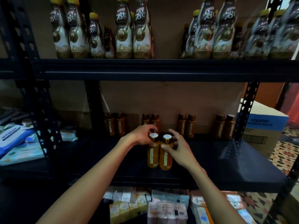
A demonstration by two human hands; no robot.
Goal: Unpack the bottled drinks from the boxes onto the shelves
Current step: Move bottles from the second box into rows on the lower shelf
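A black metal shelving rack point(145, 70) with perforated angle-iron uprights point(246, 113) fills the view. Its dark flat shelf board point(234, 162) lies mostly in shadow. Behind it is a plain brownish-beige wall point(169, 97), softly lit. Right of the rack, the tiled floor point(284, 152) shows a busy star pattern in orange, black and white. A blue-and-white cardboard box point(265, 125) stands just beside the right upright. Beyond it is a red surface point(293, 101), perhaps a door or curtain, too blurred to tell. The light is dim overall.
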